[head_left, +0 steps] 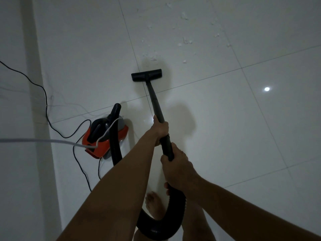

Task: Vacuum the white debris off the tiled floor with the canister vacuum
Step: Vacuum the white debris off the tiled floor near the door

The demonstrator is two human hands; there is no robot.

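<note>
- Glossy pale tiled floor (225,119), thin dark grout lines.
- White debris (185,40) scattered on the far tiles.
- Nozzle (146,75) of the wand (154,100) flat across a grout line, near the debris.
- Orange canister vacuum (104,136) and black cord (46,101) at left.
- Bare foot (152,204).

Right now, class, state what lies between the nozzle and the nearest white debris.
Head view: only bare, shadowed tile separates the nozzle from the debris.

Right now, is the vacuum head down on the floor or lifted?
Down: the vacuum head lies flat on the floor, just short of the white debris.
</note>
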